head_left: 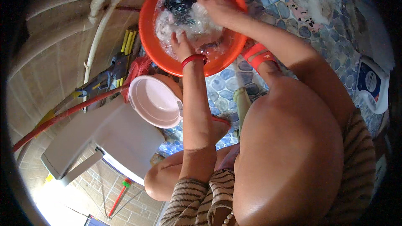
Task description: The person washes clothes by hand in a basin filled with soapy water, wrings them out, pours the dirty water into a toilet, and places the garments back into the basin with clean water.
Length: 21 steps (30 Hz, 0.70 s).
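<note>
A knee (289,138) fronts pale cloth (197,27) lying crosswise.

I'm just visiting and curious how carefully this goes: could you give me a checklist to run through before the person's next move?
1. Both hands at the orange basin: ok, the left hand and right hand are both inside its rim.
2. Dark cloth within the basin: ok, it lies in the sudsy water.
3. Firm grip by the right hand: cannot tell, its fingertips are not clearly visible.
4. Left wrist bare: not ok, it wears a red bangle.
5. Pale pink basin untouched by the left forearm: cannot tell, they overlap in this view.
</note>
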Available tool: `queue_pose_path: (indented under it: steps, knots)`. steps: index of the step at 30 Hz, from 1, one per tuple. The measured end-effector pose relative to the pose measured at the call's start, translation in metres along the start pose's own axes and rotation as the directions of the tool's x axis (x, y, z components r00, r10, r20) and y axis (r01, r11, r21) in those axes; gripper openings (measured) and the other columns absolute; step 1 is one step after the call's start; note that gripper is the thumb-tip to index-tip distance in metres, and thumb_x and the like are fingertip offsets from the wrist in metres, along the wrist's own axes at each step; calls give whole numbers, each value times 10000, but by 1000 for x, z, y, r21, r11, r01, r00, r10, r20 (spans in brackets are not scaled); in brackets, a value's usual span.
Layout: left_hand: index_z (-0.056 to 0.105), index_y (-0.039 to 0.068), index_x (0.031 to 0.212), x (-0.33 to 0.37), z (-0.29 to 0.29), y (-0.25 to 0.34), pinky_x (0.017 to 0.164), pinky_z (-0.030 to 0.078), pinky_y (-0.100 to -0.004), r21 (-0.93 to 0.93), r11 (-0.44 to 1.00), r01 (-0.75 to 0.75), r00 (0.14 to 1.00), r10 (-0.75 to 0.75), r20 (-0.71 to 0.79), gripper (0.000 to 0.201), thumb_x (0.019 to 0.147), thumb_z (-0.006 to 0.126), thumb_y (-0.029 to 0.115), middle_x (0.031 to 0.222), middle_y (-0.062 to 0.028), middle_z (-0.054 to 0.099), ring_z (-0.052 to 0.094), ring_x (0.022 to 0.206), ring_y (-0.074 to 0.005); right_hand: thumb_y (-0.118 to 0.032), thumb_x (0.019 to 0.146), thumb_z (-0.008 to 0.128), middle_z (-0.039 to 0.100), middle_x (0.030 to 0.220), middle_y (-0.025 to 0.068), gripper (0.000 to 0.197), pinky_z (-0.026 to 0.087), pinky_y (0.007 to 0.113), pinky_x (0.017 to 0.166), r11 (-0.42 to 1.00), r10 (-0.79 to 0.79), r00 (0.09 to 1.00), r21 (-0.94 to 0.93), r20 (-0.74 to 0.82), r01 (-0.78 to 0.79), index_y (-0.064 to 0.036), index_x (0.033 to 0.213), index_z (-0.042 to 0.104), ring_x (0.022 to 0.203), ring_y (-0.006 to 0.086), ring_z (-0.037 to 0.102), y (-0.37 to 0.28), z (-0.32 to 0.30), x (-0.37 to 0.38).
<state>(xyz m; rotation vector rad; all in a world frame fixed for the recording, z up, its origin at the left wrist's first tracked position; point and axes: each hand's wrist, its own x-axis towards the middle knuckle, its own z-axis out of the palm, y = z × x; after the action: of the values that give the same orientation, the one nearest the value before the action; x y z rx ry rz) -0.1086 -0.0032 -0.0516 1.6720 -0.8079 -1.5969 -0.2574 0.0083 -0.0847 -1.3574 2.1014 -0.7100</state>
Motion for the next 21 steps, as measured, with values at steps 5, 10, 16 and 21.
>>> queue_pose_path:
  steps: [5,10,16,21]
  knots:
    - [332,191,1344,-15,-16,21,967,164,-707,-360,697,620,782,-510,359,645,847,358,602,1421,-100,260,269,1280,-368,-219,838,469,626,846,173,238,435,411,758,870,-246,964,462,104,172,-98,997,599,855,333,605,-57,-26,-41]
    - [371,92,1325,11,-54,-10,1023,271,-564,-477,225,850,486,19,874,596,887,360,497,1341,-133,406,386,1229,-328,-15,738,550,608,895,140,177,401,417,776,761,-590,755,508,286,403,-78,900,521,915,324,586,-96,-66,-84]
    - [381,81,1314,-49,-54,19,1027,277,-548,-492,588,642,665,-109,738,550,895,367,437,1335,-136,414,402,1217,-324,75,712,535,571,861,195,220,431,434,729,626,-740,545,700,394,344,3,913,480,881,367,565,-107,-84,-103]
    - [390,72,1306,-86,-60,34,1030,282,-535,-494,627,602,688,-93,720,512,902,372,386,1330,-139,422,415,1206,-321,45,718,577,574,874,176,227,439,392,739,428,-855,462,822,233,376,11,929,499,868,355,562,-117,-118,-102]
